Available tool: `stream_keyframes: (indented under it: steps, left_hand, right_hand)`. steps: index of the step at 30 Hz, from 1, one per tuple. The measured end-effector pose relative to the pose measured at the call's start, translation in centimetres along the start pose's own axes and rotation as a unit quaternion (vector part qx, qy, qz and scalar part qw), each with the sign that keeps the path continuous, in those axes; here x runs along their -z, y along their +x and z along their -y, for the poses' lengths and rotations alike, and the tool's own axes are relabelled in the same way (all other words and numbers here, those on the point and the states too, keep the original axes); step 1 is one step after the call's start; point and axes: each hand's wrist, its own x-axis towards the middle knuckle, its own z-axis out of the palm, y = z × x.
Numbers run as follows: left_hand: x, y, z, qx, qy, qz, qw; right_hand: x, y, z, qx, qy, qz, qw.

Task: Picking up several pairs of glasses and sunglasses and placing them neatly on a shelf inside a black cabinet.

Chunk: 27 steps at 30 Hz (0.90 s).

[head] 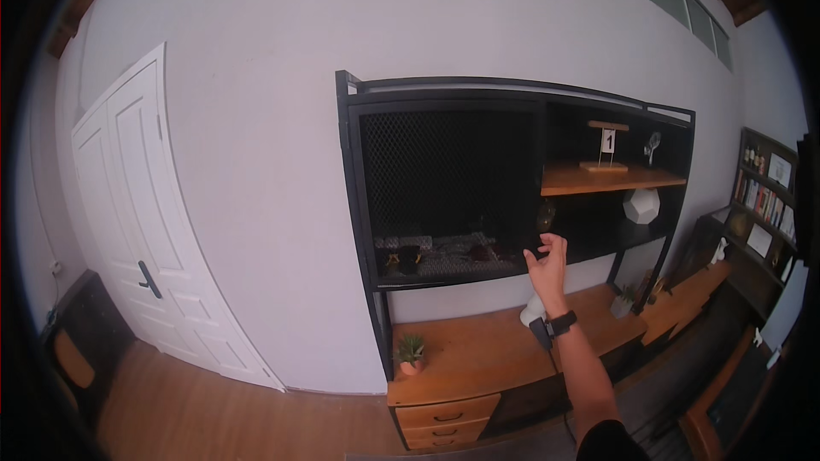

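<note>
My right hand (549, 267), with a black watch (562, 323) on its wrist, is raised before the black metal shelf unit. Its thumb and curled fingers are apart, with nothing seen between them. They lie near the lower right corner of the mesh door (448, 173), but I cannot tell whether they touch it. Through the mesh I make out a black-and-yellow item (405, 260) and other pale and dark things, too dim to name. Just above the fingers a dark glass vessel (546, 214) stands in the open bay. My left hand is out of view.
A desk calendar (607, 144) and silver ornament (652, 147) stand on the wooden shelf, above a white faceted vase (641, 206). Below, the wooden cabinet top (467, 339) bears potted plants (410, 352) and a white rounded object (532, 312) partly behind my wrist. Left is a white door (141, 192).
</note>
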Motion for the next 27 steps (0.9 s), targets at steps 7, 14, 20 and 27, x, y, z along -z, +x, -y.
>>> stream_keyframes:
  steps: [7,14,20,27]
  left_hand:
    - [0.1,-0.6,4.7,0.115,-0.138,-0.011,0.984]
    - [1.4,-3.8,9.9,0.243,-0.235,-0.029,0.941]
    - [2.3,-3.2,7.5,0.183,-0.163,0.009,0.969]
    - [2.6,-4.9,8.4,0.21,-0.112,0.018,0.971]
  right_hand:
    - [-2.7,-1.5,-1.3,0.026,0.005,0.035,0.999]
    - [-3.8,-3.8,0.7,0.188,-0.171,0.116,0.96]
    - [-4.3,-2.7,-1.9,0.187,-0.257,0.189,0.929]
    - [-0.4,-5.9,-1.3,0.101,-0.103,0.14,0.98]
